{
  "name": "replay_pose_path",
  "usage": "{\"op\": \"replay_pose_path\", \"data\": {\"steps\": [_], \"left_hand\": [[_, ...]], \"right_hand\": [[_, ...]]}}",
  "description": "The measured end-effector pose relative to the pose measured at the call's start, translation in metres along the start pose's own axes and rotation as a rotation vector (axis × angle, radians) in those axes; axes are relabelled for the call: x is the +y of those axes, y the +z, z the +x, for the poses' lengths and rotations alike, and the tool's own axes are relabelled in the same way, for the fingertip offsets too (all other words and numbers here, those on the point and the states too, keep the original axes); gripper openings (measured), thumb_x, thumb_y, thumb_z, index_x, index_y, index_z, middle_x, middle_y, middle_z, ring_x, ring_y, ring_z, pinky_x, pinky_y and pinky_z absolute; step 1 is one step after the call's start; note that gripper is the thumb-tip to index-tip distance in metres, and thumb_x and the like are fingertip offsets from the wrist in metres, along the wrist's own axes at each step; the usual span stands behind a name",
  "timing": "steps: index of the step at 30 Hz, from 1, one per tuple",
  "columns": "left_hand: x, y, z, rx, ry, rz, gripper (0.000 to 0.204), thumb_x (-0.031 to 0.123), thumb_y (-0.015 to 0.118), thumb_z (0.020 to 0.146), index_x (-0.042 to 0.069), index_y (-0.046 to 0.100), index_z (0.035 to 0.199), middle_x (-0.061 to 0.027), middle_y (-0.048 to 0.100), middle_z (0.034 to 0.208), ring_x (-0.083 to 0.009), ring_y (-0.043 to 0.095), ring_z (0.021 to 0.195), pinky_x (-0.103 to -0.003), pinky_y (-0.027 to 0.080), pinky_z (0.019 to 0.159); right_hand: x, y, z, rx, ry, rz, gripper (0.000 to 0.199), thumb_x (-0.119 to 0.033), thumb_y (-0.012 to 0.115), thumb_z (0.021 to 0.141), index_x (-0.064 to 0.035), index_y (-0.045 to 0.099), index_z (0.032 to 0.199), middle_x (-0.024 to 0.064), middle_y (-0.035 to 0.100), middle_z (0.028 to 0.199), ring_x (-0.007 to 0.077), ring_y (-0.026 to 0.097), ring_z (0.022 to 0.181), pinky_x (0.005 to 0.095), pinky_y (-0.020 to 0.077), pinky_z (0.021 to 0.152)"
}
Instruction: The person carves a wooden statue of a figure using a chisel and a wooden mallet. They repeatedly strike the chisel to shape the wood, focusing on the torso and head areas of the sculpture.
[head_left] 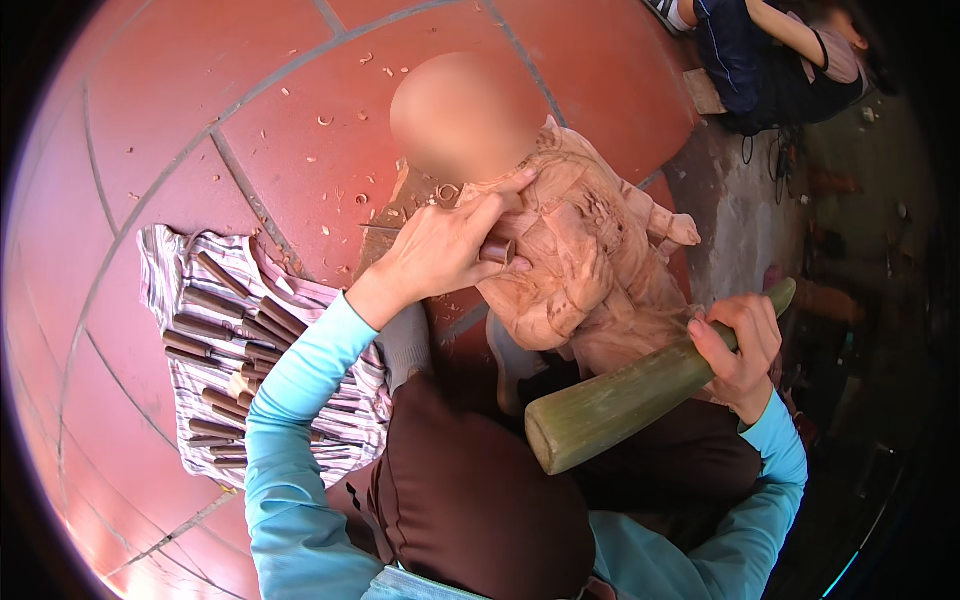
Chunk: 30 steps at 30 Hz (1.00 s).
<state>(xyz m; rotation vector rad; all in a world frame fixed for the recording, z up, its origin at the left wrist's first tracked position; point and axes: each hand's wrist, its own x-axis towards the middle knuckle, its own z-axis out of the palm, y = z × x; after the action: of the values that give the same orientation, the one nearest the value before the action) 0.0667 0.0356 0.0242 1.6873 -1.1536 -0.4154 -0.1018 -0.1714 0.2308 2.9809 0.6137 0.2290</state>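
A carved wooden figure [600, 230] with draped robes and folded arms leans before me, its head blurred in the picture. My left hand [455, 240] rests against the figure's chest and shoulder, closed round a wood chisel [497, 250]. The butt of the brown handle faces right, and a thin blade seems to stick out to the left of the hand. By the figure's lower right, my right hand [742, 350] grips the narrow end of a green club-shaped mallet [620, 405]. The mallet's thick end points down-left, above my lap, apart from the chisel.
On the left a striped cloth [160, 265] lies on the red tile floor [150, 130], bearing several dark-handled carving tools [215, 300]. Wood shavings [325, 121] are scattered beyond. A wooden block [405, 200] stands behind my left hand. Another person [740, 60] sits at the far right.
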Motion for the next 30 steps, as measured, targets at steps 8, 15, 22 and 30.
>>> {"op": "replay_pose_path", "data": {"steps": [8, 15, 22, 30], "left_hand": [[-0.003, -0.021, -0.028, -0.194, -0.404, 0.698, 0.048, 0.045, 0.068, 0.081, 0.006, 0.050, 0.103, -0.0142, 0.064, 0.067, -0.0339, 0.066, 0.065, -0.041, 0.052, 0.057], [-0.017, -0.043, -0.239, 0.123, -0.948, 0.701, 0.032, 0.032, 0.067, 0.083, 0.004, 0.052, 0.080, -0.0182, 0.063, 0.070, -0.0416, 0.062, 0.065, -0.048, 0.049, 0.057], [0.042, -0.015, -0.408, 0.398, -1.374, 0.774, 0.034, 0.028, 0.059, 0.090, -0.003, 0.045, 0.091, -0.0249, 0.058, 0.085, -0.0426, 0.059, 0.084, -0.050, 0.048, 0.069], [0.019, 0.049, -0.418, 0.728, -1.400, 0.227, 0.046, 0.023, 0.060, 0.088, -0.005, 0.031, 0.112, -0.0373, 0.060, 0.083, -0.0532, 0.058, 0.086, -0.054, 0.048, 0.073]], "right_hand": [[-0.001, -0.013, 0.000, 0.049, -0.024, 0.047, 0.051, -0.003, 0.073, 0.063, -0.0192, 0.060, 0.110, 0.0039, 0.054, 0.080, 0.0210, 0.054, 0.065, 0.0305, 0.0401, 0.056], [-0.002, -0.020, -0.030, 0.245, 0.270, 0.229, 0.044, 0.002, 0.073, 0.073, -0.0042, 0.056, 0.113, 0.0104, 0.058, 0.087, 0.0270, 0.056, 0.070, 0.0378, 0.0460, 0.063], [0.010, -0.014, -0.055, 0.264, 0.449, 0.381, 0.039, 0.010, 0.065, 0.083, 0.0085, 0.052, 0.120, 0.0050, 0.057, 0.088, 0.0088, 0.049, 0.079, 0.0219, 0.0435, 0.081], [0.007, -0.008, -0.053, 0.255, 0.403, 0.375, 0.036, 0.009, 0.064, 0.084, 0.0073, 0.052, 0.118, 0.0039, 0.057, 0.089, 0.0087, 0.051, 0.081, 0.0217, 0.0435, 0.082]]}}
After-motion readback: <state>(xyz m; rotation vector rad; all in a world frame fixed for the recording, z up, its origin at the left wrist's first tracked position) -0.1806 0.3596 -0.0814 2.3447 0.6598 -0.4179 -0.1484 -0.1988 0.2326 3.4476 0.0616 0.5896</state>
